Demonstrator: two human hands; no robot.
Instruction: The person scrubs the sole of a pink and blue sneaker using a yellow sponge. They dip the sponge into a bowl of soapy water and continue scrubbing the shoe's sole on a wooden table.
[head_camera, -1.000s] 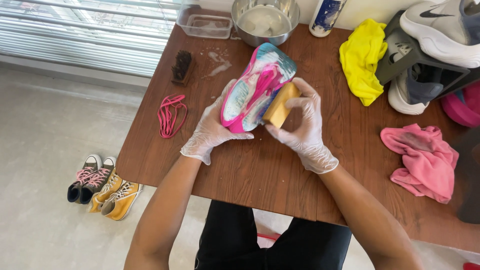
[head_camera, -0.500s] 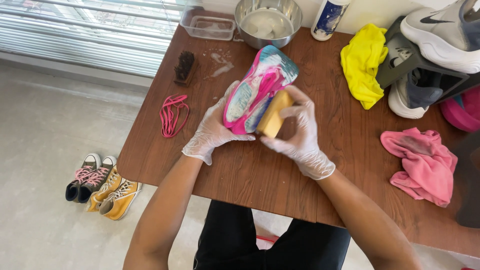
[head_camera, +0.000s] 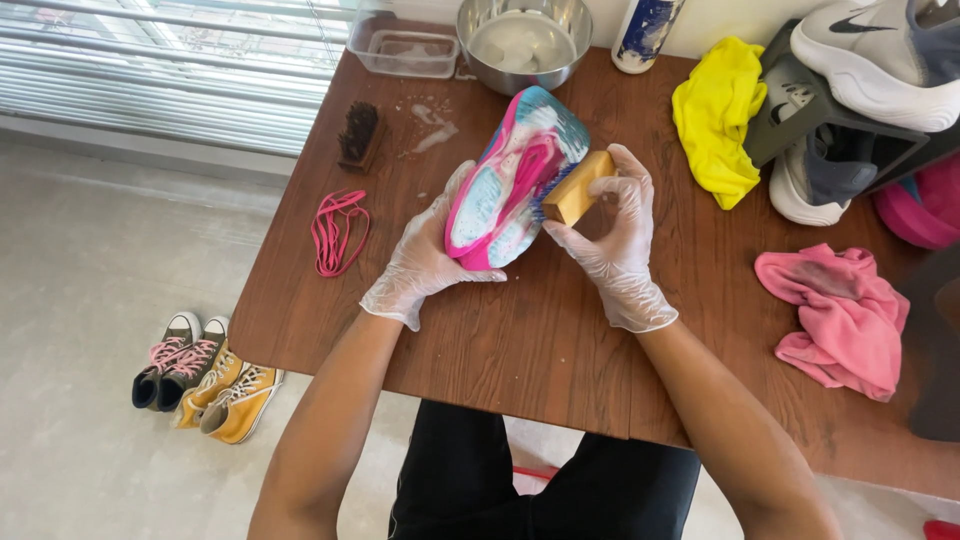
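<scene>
A pink, teal and white sneaker (head_camera: 510, 175) is held sole up over the brown wooden table (head_camera: 520, 340). My left hand (head_camera: 425, 260), in a clear glove, grips the shoe from below at its near end. My right hand (head_camera: 612, 245), also gloved, holds a wooden scrub brush (head_camera: 578, 187) with its blue bristles pressed against the shoe's right side. Soap foam streaks the sole.
Pink laces (head_camera: 335, 230) and a dark brush (head_camera: 358, 135) lie at the left. At the back stand a steel bowl (head_camera: 522, 42), a clear tub (head_camera: 405, 45) and a bottle (head_camera: 645, 32). Right: yellow cloth (head_camera: 715, 115), pink cloth (head_camera: 840, 315), white sneakers (head_camera: 860, 70). Small shoes (head_camera: 200, 375) sit on the floor.
The brush in my right hand has slid up along the shoe's side, away from me. My left hand keeps its grip on the shoe.
</scene>
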